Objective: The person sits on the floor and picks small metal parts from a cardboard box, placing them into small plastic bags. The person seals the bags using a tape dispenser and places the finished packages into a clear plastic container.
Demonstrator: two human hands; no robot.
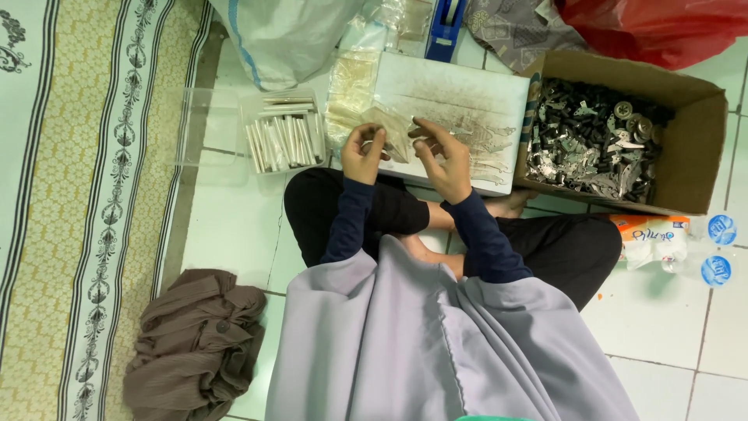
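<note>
Held a small, clear, crinkled plastic bag (393, 129) between pinching fingers of left hand (361, 152) and right hand (444, 160).

A brown cardboard box (693, 148) sits open on the tiled floor at the person's right, full of dark metal bits. Just below it lies a soft white-and-orange pack (650, 238), with two blue round bottle caps (721, 249) beside it. Straight ahead of the person lies a flat white box (467, 101), smudged grey on top. To its left stands a clear plastic tub (284, 136) of pale sticks, and thin clear plastic bags (358, 86) lie against the white box. Farther back are a big white sack (280, 35) and a red plastic bag (662, 27).
</note>
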